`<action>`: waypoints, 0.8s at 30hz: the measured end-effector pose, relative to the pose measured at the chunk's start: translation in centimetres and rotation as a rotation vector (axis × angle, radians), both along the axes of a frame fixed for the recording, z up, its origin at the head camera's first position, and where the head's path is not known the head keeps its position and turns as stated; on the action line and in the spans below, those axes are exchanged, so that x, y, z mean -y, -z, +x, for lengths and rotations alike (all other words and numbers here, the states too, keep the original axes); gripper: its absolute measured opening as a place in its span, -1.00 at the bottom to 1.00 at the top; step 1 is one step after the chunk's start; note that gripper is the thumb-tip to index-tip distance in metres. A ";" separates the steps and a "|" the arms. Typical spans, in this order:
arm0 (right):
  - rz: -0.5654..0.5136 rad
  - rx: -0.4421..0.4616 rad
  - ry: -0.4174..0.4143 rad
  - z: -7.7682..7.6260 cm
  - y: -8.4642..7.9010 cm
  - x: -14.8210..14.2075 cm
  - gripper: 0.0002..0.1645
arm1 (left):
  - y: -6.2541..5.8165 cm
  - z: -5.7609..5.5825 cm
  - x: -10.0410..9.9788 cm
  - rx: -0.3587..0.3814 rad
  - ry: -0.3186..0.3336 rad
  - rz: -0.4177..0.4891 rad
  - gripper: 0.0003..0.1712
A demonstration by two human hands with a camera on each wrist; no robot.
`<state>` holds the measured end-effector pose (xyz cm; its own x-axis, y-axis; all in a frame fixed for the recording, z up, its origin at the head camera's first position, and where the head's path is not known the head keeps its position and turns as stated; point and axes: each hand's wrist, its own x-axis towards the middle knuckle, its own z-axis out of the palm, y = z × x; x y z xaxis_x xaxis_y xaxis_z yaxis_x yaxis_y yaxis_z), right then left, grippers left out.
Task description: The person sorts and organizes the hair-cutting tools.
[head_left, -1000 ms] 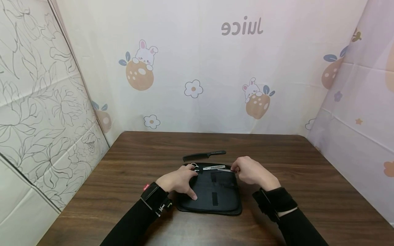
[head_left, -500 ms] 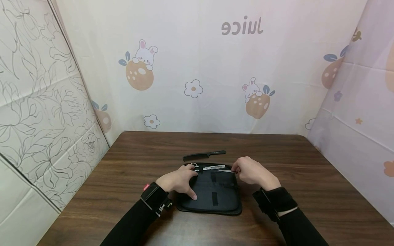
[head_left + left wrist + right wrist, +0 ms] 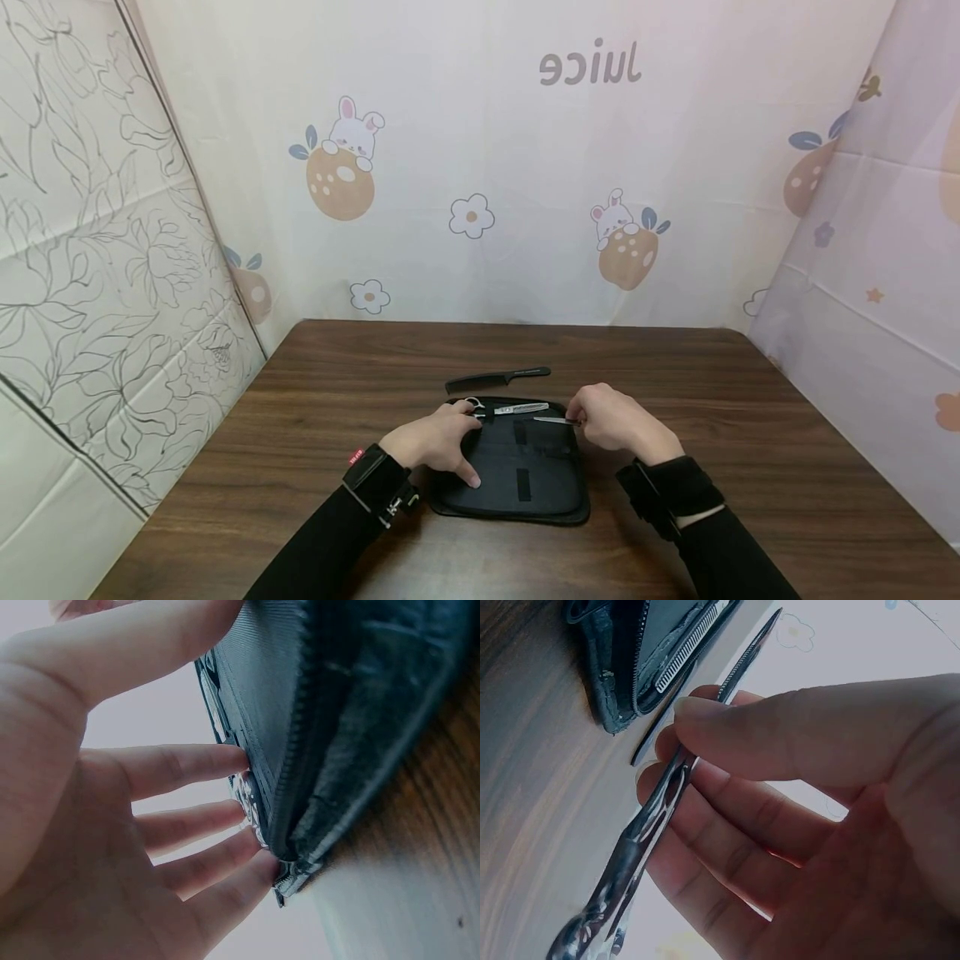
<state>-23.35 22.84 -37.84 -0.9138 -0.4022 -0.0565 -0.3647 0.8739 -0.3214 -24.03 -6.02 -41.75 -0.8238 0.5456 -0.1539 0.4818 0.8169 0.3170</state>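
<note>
The left hand (image 3: 435, 440) rested on the left side of a black, rounded-rectangular zip case (image 3: 555, 492); the left wrist view showed its fingers extended and spread, the palm unseen from the head. By the case's far right corner, the right hand (image 3: 618, 421) pinched slim silver metal scissors (image 3: 634, 834), whose handles only the right wrist view revealed. Toothed silver scissors (image 3: 521, 408) lay along the case's far edge, a black long-handled comb (image 3: 495, 379) beyond it.

Left hand (image 3: 112, 817) with palm showing, spread fingers (image 3: 180, 766) reaching the edge of a black zippered case (image 3: 367, 720), shiny metal piece (image 3: 248, 796) beside the fingertips, blurred brown wood-grain surface (image 3: 439, 776) beyond.
</note>
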 end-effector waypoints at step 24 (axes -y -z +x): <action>0.047 0.002 0.016 -0.3 0.6 0.6 -0.64 | -0.1 0.0 0.0 0.002 0.002 -0.005 -0.04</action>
<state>-23.60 22.28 -38.39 -0.9198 -0.3848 -0.0773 -0.3502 0.8937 -0.2806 -23.99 -6.01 -41.69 -0.8222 0.5469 -0.1577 0.4833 0.8172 0.3140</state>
